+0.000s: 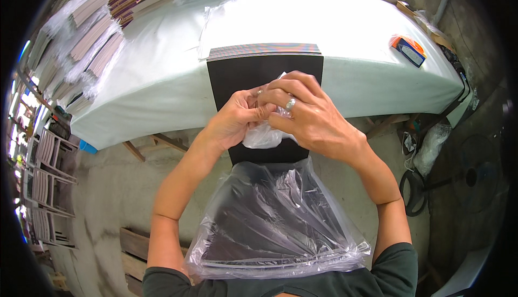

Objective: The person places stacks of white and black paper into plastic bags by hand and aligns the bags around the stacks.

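Note:
My left hand (236, 117) and my right hand (311, 116) meet over a stack with a black top (229, 81), whose far edge shows many thin layers. Fingers of both hands are closed on a bunched piece of thin clear plastic (263, 137), which hangs below them. A ring sits on a right finger. Nearer to my body, a wide clear plastic bag (275, 216) with creases spreads over black material. Whether the bunched plastic joins this bag is hidden.
A white-covered table (367, 78) curves across the front. An orange and blue box (408, 50) lies at its right. Plastic-wrapped stacks (89, 38) rise at far left, near stacked chairs (48, 189). A fan (469, 177) stands at right, and wooden slats (135, 254) lie low at left.

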`<state>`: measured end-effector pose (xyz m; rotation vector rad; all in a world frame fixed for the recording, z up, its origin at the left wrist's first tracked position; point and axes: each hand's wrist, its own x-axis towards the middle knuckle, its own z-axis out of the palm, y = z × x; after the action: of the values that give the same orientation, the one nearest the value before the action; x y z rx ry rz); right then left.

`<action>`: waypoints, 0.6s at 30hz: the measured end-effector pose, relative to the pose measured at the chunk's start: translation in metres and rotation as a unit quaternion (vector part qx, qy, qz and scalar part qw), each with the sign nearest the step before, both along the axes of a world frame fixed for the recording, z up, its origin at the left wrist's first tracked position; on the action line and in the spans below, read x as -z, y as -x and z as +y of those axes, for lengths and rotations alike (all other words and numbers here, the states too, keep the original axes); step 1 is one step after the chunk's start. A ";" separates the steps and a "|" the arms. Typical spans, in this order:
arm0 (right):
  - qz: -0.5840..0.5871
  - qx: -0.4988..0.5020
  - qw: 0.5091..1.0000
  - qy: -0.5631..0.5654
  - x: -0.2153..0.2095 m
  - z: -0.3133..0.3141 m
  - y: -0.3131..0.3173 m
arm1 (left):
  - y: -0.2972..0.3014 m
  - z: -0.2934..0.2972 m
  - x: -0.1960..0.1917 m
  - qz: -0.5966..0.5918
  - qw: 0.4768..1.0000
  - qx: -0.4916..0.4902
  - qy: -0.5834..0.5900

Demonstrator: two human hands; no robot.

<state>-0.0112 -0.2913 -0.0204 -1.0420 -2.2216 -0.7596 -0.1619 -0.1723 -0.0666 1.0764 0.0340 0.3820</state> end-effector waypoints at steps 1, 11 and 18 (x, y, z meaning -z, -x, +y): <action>0.062 -0.052 0.994 0.078 0.003 0.002 -0.004 | -0.002 0.000 0.003 0.031 0.998 -0.004 -0.047; 0.472 -0.033 0.826 0.305 -0.012 0.004 -0.024 | 0.007 0.009 0.015 0.139 0.927 -0.244 -0.250; 0.472 -0.101 0.774 0.410 -0.019 0.016 -0.041 | 0.024 -0.012 -0.018 0.198 0.926 0.038 -0.319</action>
<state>0.0293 -0.2753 -0.0009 -1.1405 -1.6210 0.8126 -0.1857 -0.1842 -0.0484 1.7855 0.2392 0.0921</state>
